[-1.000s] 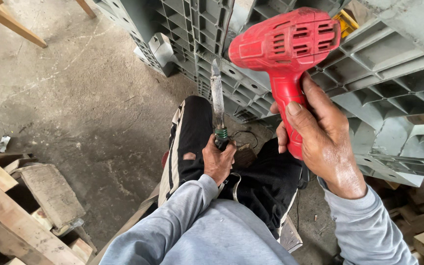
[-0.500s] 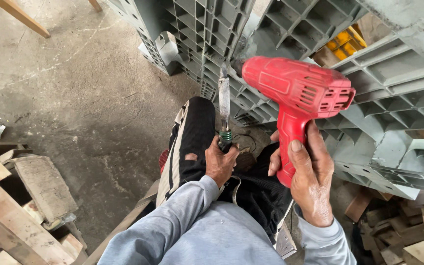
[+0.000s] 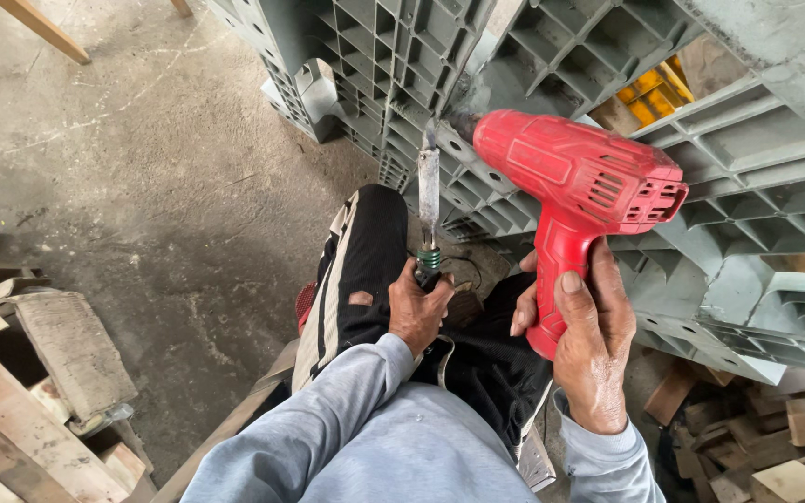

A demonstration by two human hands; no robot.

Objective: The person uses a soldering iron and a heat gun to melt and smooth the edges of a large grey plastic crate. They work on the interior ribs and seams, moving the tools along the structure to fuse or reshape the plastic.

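My right hand (image 3: pixel 586 333) grips the handle of a red power drill (image 3: pixel 578 184), whose nose points left toward the grey plastic pallet (image 3: pixel 533 56) leaning in front of me. My left hand (image 3: pixel 418 307) holds the handle of a flat metal blade tool (image 3: pixel 429 191), upright, its tip against the pallet close to the drill's nose. Both hands are above my lap, over dark trousers with a pale side stripe (image 3: pixel 365 270). My sleeves are light grey.
More grey plastic pallets (image 3: pixel 766 186) are stacked at the right, with something yellow (image 3: pixel 649 93) behind them. Wooden offcuts (image 3: pixel 775 438) lie at the lower right. Boards and wood blocks (image 3: pixel 39 373) pile at the lower left. Bare concrete floor (image 3: pixel 160 168) spreads to the left.
The drill has swung down and turned, from held high with its back toward me to pointing left at the pallet beside the blade. My left hand has kept the blade upright.
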